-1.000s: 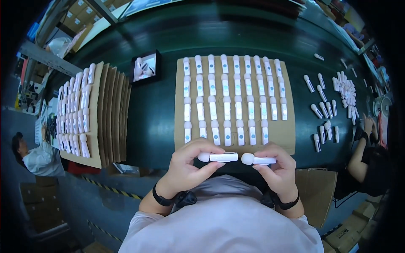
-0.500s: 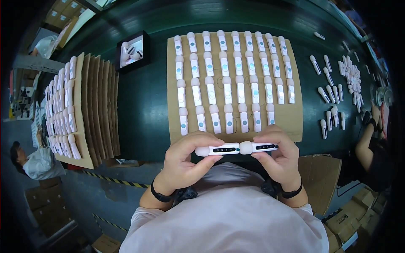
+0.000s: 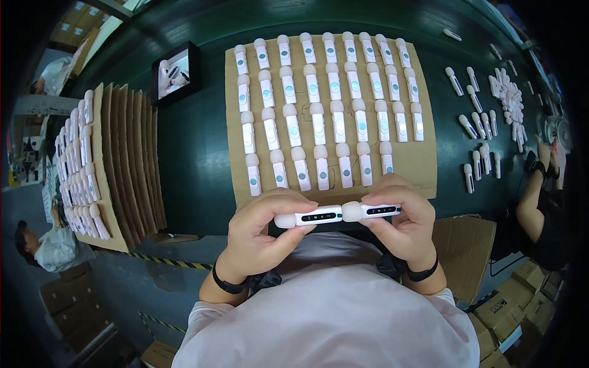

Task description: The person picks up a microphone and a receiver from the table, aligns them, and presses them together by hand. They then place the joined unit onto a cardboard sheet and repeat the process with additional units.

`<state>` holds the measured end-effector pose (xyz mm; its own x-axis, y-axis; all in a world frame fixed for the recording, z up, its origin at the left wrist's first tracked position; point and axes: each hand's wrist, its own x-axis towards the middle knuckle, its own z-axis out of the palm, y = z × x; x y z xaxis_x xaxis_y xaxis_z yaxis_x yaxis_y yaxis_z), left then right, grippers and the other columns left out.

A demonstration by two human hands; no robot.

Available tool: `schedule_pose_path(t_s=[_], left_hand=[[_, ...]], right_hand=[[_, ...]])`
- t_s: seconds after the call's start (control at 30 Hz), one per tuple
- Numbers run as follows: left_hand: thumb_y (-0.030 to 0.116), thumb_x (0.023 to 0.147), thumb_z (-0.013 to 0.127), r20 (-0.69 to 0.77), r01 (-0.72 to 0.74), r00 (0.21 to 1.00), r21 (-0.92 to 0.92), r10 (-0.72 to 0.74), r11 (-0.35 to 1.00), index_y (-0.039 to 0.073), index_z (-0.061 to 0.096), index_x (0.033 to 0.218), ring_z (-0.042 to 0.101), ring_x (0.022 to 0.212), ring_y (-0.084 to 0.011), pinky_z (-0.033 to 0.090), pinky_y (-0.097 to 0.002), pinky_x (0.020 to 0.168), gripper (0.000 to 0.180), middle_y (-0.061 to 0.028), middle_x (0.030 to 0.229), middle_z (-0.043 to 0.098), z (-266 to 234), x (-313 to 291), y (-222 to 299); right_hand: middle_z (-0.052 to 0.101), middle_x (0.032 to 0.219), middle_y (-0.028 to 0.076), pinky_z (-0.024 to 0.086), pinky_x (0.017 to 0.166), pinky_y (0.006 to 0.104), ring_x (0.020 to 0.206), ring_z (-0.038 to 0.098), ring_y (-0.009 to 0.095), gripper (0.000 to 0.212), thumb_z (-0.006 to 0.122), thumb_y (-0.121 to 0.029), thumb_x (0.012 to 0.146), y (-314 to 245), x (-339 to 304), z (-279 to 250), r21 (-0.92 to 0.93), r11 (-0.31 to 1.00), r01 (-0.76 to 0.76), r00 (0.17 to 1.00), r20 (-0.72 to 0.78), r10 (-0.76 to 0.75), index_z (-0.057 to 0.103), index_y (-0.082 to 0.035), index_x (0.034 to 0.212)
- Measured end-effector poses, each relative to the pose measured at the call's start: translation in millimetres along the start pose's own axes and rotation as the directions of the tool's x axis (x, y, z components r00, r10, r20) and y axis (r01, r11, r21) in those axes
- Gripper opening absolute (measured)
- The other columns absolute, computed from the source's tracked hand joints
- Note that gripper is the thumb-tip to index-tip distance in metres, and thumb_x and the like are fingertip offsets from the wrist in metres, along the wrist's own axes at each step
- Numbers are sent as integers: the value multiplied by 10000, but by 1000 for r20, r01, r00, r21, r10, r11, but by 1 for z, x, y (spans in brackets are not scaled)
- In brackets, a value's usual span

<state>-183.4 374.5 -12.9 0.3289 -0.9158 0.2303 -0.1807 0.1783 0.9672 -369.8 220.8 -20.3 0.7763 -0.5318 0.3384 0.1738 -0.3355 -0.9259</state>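
My left hand (image 3: 262,232) pinches a white mini wand massager (image 3: 318,215) by its sides, between thumb and fingers. In my right hand (image 3: 405,222) is a second wand massager (image 3: 379,211), gripped the same way. Both lie level in one line, dark button panels up, and the right one's rounded pale head meets the left one's end. Just beyond my hands is a cardboard sheet (image 3: 417,167) bearing several rows of similar massagers (image 3: 334,86), their round bluish discs facing up. The nearest row stops short of the sheet's right edge.
The sheet rests on a dark green table (image 3: 196,147). At left stand upright cardboard sheets (image 3: 126,165) and a black-rimmed box (image 3: 195,58) with small items. Loose massagers (image 3: 514,110) are heaped at right, near another person's arm (image 3: 529,205). Another person (image 3: 58,248) is at far left.
The table and its contents have shifted slightly left and up in the picture as the view moved. Both hands keep the same hold on the two massagers.
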Motion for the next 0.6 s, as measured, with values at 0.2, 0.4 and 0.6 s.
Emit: schedule_pose_path(t_s=[0.2,0.4,0.6], left_hand=[[-85,766,708,5,-16,1000,15,16,1000,-45,645,1000,648,880,-217,500,-311,798,246,-162,959,679,1,2,-1],[-84,763,702,-6,-39,999,48,39,998,-49,650,996,648,880,-221,497,-309,800,241,-163,957,678,4,4,1],[-75,746,703,-5,-92,995,202,95,975,-24,668,990,658,909,-241,520,-314,748,252,-152,980,678,8,10,3]], right_hand=[[641,879,109,428,692,293,787,578,197,242,737,10,747,0,0,-2,1,1000,-4,1000,-5,4,641,5,969],[633,925,125,439,703,304,802,578,200,231,726,23,754,2,-1,-4,-29,999,37,999,-3,-37,638,5,967],[638,1011,159,482,717,304,868,612,224,266,704,97,753,1,-9,11,333,942,-40,970,-212,116,663,6,1000]])
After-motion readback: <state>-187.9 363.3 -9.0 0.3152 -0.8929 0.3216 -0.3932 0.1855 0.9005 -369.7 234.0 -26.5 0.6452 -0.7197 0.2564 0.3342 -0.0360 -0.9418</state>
